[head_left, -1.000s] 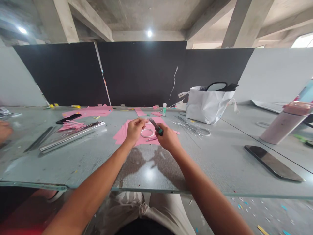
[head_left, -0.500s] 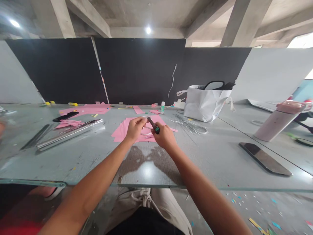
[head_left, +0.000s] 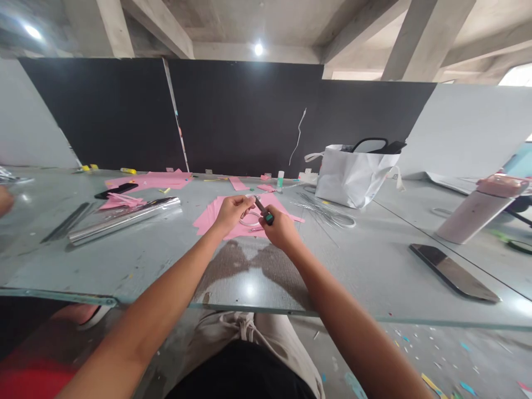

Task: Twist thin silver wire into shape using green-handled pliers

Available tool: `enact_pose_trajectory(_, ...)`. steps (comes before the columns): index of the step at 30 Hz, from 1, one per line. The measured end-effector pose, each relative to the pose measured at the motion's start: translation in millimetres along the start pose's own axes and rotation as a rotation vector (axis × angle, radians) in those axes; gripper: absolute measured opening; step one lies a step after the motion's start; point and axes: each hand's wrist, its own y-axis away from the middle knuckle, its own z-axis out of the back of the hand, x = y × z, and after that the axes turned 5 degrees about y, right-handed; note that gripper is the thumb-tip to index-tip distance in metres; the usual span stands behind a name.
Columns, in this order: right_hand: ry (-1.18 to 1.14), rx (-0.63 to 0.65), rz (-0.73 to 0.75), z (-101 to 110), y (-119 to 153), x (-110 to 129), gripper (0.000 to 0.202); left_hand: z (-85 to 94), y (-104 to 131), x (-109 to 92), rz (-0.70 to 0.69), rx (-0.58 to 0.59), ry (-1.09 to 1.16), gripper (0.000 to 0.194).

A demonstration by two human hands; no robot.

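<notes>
Over a fanned stack of pink paper [head_left: 208, 216], my right hand [head_left: 280, 226] is closed round a dark tool with a green patch [head_left: 269, 218], perhaps a cutter, its narrow end pointing up and left. My left hand [head_left: 233, 214] is pinched at a pale ring [head_left: 250, 221], close to the tool's tip. Whether the tip touches the ring is too small to tell. A bundle of thin wires [head_left: 326, 213] lies right of the paper.
A white bag [head_left: 357, 174] stands at the back right. Further right are a phone [head_left: 455, 271] and a pink bottle [head_left: 480, 210]. A silver roll [head_left: 124, 221] and a black phone [head_left: 116, 190] lie left. Part of a person's hand [head_left: 5, 200] shows at the left edge.
The view has shifted slightly, so the table things appear a little further right. Both my hands keep their grips, with only slight movement at the fingertips.
</notes>
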Motion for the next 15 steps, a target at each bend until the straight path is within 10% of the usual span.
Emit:
enact_pose_trajectory(8,-0.028,-0.115,-0.047,11,-6,-10,0.015,18.7,3,-10,-0.401,-0.091,-0.343,0.026)
enact_pose_trajectory(15,0.070,-0.036,-0.043,7,-5,-11,0.016,21.1,3,-4,-0.443,0.030,-0.638,0.019)
